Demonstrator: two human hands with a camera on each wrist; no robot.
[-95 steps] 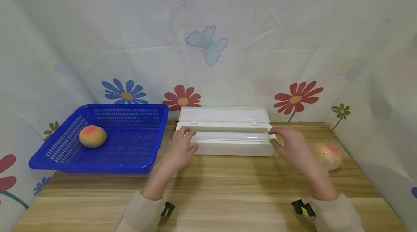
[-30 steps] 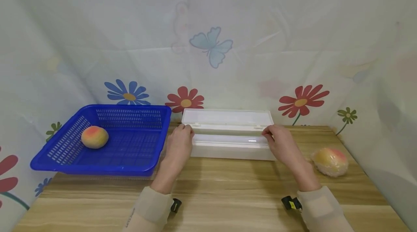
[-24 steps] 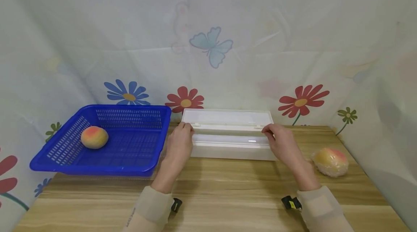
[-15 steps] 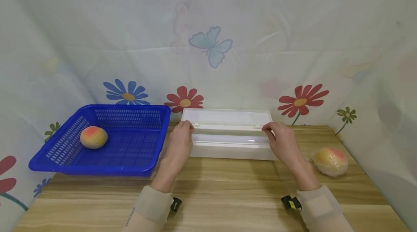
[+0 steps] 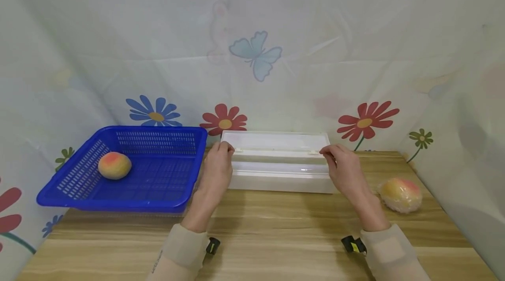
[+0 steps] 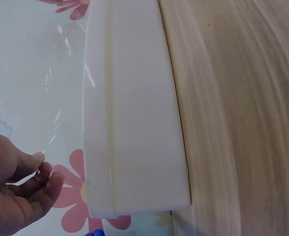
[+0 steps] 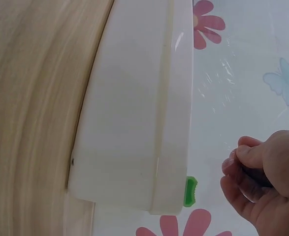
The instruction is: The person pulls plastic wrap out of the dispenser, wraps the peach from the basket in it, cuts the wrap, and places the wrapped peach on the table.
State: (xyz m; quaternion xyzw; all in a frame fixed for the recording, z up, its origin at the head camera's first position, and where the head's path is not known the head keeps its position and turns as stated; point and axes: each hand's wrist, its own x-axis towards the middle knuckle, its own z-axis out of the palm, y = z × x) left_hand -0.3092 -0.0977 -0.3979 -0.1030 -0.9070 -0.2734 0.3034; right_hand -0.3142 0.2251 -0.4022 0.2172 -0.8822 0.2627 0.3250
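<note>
A long white cling film dispenser [image 5: 280,183] lies across the back of the table, its lid [image 5: 276,140] tipped back against the curtain. Clear cling film [image 6: 55,120] shows by its glints in both wrist views, rising from the box. My left hand [image 5: 218,169] pinches one corner of it between thumb and fingertips, above the box's left end. Over the right end, my right hand [image 5: 347,171] pinches the other corner the same way. A small green slider [image 7: 190,191] sticks out at the box's right end. Inside the box, the roll is partly visible.
On the left stands a blue plastic basket [image 5: 158,205] with one peach [image 5: 115,165] in it. Another peach [image 5: 400,195], wrapped in clear film, sits on the wooden table [image 5: 276,237] at the right. A flowered curtain [image 5: 300,88] closes off the back and sides.
Both hands were loosely spread at the box's ends; they came to pinch the film's corners. Over the last second they have risen slightly, and the right hand has shifted a little outward.
</note>
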